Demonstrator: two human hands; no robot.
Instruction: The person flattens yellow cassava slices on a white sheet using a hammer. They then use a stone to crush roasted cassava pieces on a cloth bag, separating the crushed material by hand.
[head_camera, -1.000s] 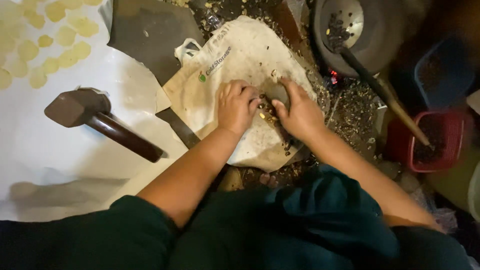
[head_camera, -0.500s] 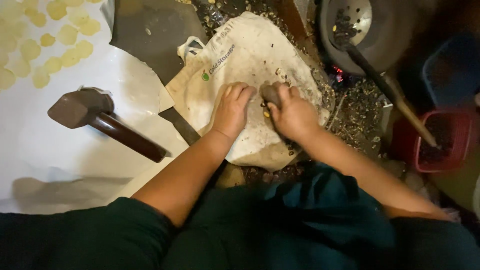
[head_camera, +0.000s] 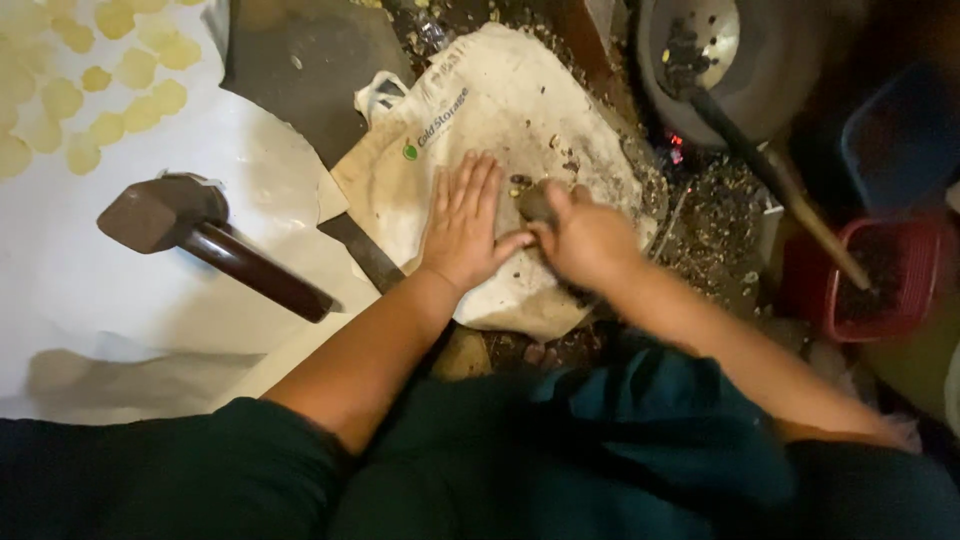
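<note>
A small dark stone (head_camera: 537, 200) sat clamped in the right hand (head_camera: 585, 240) over the cloth sack (head_camera: 500, 120); the left hand (head_camera: 462, 225) lay flat, fingers spread, beside it. A slip might pinch those fingers, or scatter fragments toward the hammer (head_camera: 205, 240).

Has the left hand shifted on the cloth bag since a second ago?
Yes. The left hand has gone from curled beside the right hand to flat with fingers spread, reaching further up the cloth bag; the hammer stays put.
</note>
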